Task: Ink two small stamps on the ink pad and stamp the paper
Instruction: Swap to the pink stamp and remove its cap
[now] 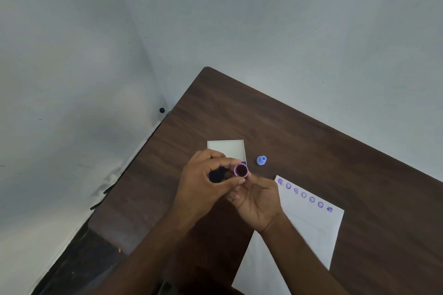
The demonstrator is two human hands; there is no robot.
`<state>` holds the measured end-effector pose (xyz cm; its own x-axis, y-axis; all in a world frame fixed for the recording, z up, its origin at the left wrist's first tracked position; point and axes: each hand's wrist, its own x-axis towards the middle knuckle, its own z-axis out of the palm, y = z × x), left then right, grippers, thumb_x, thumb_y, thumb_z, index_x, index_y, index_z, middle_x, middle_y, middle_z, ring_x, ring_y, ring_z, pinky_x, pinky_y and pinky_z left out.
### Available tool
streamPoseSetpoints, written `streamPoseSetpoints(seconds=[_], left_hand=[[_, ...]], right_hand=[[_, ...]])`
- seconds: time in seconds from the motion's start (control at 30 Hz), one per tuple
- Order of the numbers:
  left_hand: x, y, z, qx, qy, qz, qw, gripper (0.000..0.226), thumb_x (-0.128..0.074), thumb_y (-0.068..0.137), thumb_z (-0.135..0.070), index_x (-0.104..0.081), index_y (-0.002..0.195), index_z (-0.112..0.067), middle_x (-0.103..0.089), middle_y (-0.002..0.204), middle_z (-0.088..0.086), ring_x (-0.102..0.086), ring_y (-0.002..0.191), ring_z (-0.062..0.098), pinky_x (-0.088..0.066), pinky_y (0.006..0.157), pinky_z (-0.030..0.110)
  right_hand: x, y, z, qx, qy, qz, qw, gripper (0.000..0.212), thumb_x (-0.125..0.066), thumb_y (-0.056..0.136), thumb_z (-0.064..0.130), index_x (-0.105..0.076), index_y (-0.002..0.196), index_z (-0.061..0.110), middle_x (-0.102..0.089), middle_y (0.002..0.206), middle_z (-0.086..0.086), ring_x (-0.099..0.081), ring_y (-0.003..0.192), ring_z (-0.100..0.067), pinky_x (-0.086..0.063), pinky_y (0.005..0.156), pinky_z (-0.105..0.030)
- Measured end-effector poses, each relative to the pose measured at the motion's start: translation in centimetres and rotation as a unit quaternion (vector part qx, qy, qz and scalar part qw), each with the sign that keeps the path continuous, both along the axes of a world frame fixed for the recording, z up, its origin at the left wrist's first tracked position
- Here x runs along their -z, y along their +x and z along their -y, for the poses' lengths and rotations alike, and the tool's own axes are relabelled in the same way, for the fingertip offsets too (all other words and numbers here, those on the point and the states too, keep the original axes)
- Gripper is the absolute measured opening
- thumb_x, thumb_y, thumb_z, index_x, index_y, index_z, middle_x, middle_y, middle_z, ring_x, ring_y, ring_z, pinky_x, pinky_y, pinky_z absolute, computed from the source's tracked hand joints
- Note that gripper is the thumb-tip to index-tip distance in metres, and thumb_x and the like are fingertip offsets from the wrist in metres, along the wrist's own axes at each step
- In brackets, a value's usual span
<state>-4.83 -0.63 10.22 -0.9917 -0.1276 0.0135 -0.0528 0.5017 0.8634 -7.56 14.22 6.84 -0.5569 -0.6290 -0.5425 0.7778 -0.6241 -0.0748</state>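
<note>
A small purple round stamp (241, 170) is held up with its dark inked face toward me, pinched between my left hand (206, 182) and my right hand (257, 201). Both hands meet over the middle of the brown table. Behind them lies the ink pad case with its open white lid (226, 148); the dark purple pad (215, 176) shows partly through my left fingers. A second stamp, light blue (261, 160), stands on the table to the right of the pad. White paper (309, 227) lies at the right, with a row of several purple prints along its top edge.
The brown table (263, 115) stands in a corner of grey walls. Its left edge (134, 167) runs close to the wall, with a dark gap and floor below. A small black knob (162, 110) sits at the wall near the table's far left side.
</note>
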Motion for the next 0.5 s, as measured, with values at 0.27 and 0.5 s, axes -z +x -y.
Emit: streamPoseSetpoints(seconds=[0.27, 0.5], left_hand=[[1.5, -0.2, 0.4, 0.003, 0.028, 0.042, 0.999, 0.055, -0.080, 0.067, -0.042, -0.066, 0.118, -0.025, -0.064, 0.110, -0.013, -0.061, 0.099, 0.007, -0.051, 0.086, 0.015], [7.0, 0.9, 1.8, -0.044, -0.049, 0.137, 0.988, 0.050, -0.083, 0.071, -0.032, -0.064, 0.117, -0.032, -0.065, 0.113, -0.009, -0.056, 0.104, 0.006, -0.053, 0.090, 0.034]], right_hand=[[1.3, -0.3, -0.1, 0.008, 0.007, -0.011, 1.000, 0.035, -0.050, 0.087, 0.014, -0.054, 0.119, -0.001, -0.060, 0.095, -0.017, -0.054, 0.069, -0.018, -0.048, 0.068, -0.031], [3.5, -1.7, -1.3, -0.063, 0.461, -0.129, 0.876, 0.014, -0.062, 0.087, 0.013, -0.073, 0.091, 0.005, -0.068, 0.074, -0.009, -0.056, 0.066, -0.018, -0.048, 0.065, -0.030]])
